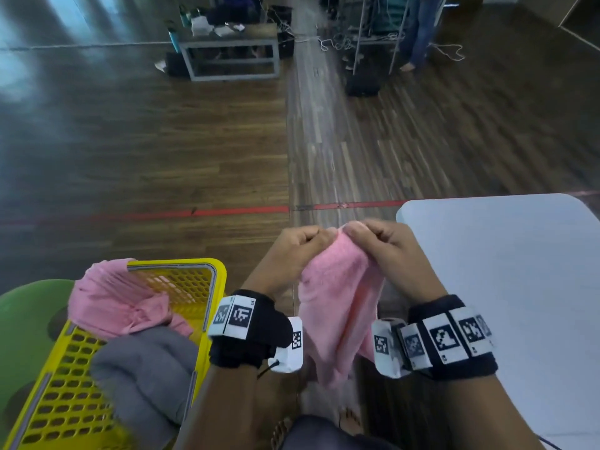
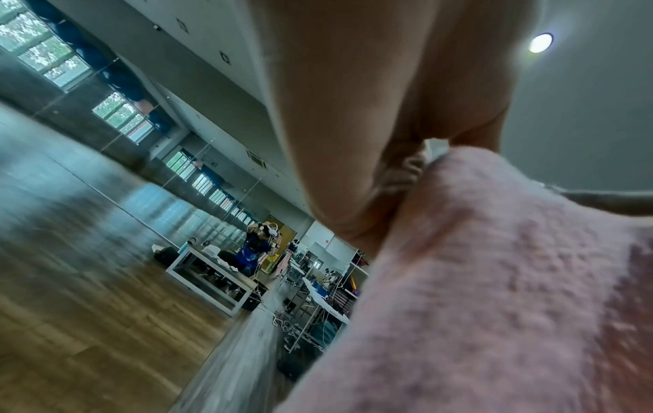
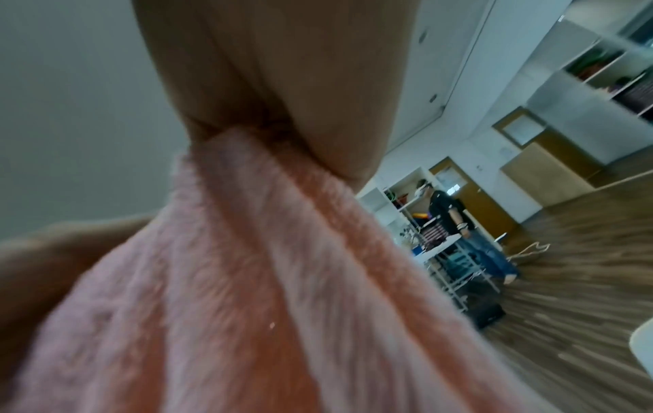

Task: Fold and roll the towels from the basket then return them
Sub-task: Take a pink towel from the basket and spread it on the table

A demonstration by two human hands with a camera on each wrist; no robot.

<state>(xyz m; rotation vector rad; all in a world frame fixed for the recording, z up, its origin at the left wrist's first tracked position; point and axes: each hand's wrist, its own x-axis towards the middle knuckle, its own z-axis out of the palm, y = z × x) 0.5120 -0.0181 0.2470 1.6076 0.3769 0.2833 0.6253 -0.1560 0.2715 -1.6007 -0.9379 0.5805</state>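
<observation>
In the head view, the left hand and the right hand are pinching the top edge of a pink towel, knuckles almost touching. The towel is hanging freely in the air, just beside the left edge of the white table. The yellow basket is standing at the left, holding another pink towel and a grey towel.

In the left wrist view, the fingers are gripping the towel.

In the right wrist view, the fingers are clamping the gathered edge.
</observation>
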